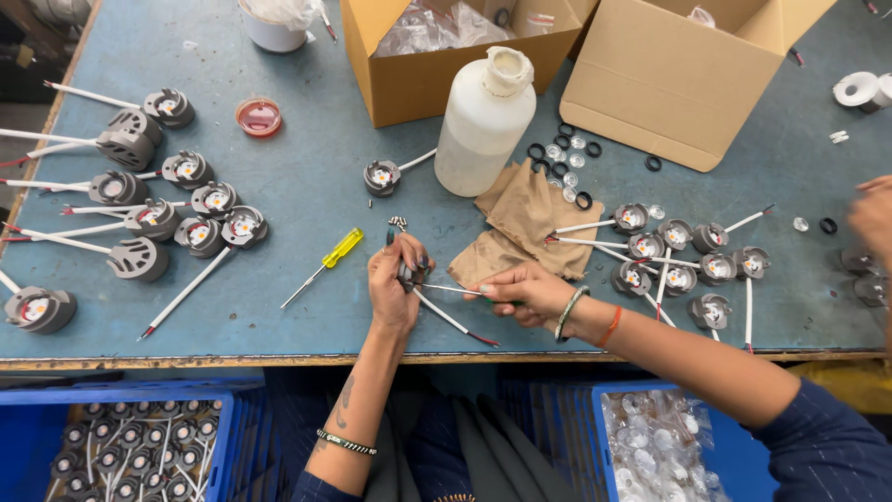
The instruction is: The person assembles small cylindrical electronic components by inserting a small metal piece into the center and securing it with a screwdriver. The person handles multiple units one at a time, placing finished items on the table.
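Observation:
My left hand (394,284) grips a small grey lamp housing (409,271) with a white cable (453,323) trailing toward the table's near edge. My right hand (522,291) holds a thin screwdriver (455,290) whose tip points into that housing. A yellow-handled screwdriver (336,253) lies just left of my left hand. A few small screws (398,222) sit above it. A crumpled brown cloth (525,223) lies behind my right hand.
Grey lamp housings with white cables lie grouped at the left (200,218) and right (683,256). A white plastic bottle (483,121), two cardboard boxes (678,74), black rings and clear lenses (567,158), a red lid (258,116). Blue crates (121,437) below. Another person's hand (873,218) at right edge.

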